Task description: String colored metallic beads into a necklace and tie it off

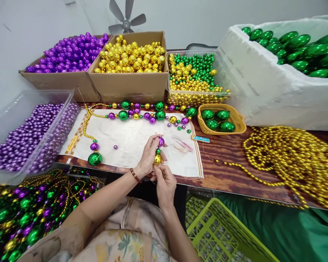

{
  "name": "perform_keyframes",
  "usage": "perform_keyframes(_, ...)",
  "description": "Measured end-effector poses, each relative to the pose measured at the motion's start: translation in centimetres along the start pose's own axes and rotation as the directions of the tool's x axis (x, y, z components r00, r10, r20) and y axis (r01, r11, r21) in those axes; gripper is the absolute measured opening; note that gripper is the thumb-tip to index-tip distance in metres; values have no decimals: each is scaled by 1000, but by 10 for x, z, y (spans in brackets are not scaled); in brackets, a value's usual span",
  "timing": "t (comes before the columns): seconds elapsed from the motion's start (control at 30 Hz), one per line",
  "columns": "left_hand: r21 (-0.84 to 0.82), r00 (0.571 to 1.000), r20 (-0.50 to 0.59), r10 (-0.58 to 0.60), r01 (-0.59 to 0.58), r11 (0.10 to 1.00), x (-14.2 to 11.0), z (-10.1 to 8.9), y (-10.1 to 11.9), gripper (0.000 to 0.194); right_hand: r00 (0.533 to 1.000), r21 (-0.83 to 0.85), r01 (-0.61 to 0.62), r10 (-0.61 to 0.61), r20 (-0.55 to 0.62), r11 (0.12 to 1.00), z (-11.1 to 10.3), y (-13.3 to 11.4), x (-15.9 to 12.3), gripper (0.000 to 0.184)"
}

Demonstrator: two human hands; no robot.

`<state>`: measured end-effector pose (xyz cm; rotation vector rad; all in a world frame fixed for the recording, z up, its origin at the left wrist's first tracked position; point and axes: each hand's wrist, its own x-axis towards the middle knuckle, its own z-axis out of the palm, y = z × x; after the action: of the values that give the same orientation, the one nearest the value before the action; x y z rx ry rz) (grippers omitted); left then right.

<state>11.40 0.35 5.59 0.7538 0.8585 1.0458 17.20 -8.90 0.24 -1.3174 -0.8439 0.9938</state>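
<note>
My left hand point(148, 154) is curled around a short row of shiny beads: a purple bead point(161, 141) at the top, small green beads point(158, 150) between, and a gold bead point(157, 159) at the bottom. Just below the gold bead, the fingers of my right hand point(165, 183) are pinched together; what they hold is too fine to make out. Both hands are over the near edge of a white cloth point(120, 134). Behind them lies a strung bead garland point(123, 115) in green, purple and gold. Tweezers point(182, 143) rest right of my left hand.
Boxes of purple beads point(68, 54) and gold beads point(132, 52) line the back. A yellow basket point(244, 127) holds large green beads. Gold bead strands point(289, 160) pile at right, beneath a foam box point(262, 91). A clear bin point(69, 96) stands left; a green crate point(215, 203) is below.
</note>
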Motion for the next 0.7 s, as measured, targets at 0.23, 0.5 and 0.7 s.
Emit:
perform_keyframes(0.23, 91, 912, 285, -295, 280, 956, 20, -16, 13, 43, 997, -133, 3, -13, -70, 991, -45, -25, 46, 31)
perform_keyframes(0.5, 281, 707, 442, -551, 475, 834, 15, -7, 20, 29, 973, 386, -39, 123, -195, 922, -68, -27, 107, 28)
perform_keyframes(0.7, 301, 663, 474, -579, 496, 814, 15, -11, 23, 28, 981, 452, -138, 185, -61, 881, -69, -27, 93, 37)
